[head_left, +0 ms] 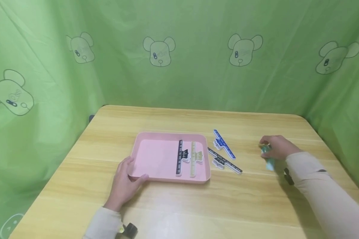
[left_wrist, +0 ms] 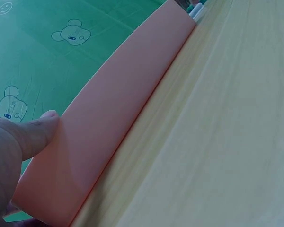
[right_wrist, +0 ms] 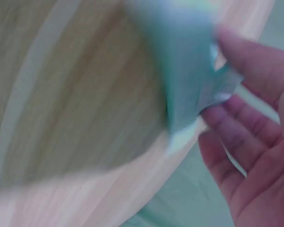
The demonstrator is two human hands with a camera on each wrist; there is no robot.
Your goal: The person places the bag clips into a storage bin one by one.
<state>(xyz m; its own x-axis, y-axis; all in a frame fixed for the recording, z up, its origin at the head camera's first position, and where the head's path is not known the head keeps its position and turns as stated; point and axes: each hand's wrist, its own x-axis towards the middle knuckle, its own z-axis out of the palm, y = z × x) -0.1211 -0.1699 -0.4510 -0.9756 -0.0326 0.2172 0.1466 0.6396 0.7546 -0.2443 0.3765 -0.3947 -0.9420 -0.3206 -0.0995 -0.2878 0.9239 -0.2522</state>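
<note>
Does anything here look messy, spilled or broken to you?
I see nothing spilled or broken. Slightly untidy, perhaps: the blue clip and nearby black clip lie slanted on the table, while two clips in the pink tray sit neatly parallel.

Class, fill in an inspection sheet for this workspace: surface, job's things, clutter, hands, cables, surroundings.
Surface: light wood-grain table.
Job's things: pink tray holding a black keyboard-print clip and a pale gold clip; right of it on the table, a blue clip and a second black clip; a teal clip, partly blurred.
Clutter: nothing seen.
Hands: left hand grips the tray's near left corner; right hand holds the teal clip.
Cables: nothing seen.
Surroundings: green curtain printed with bear faces.
</note>
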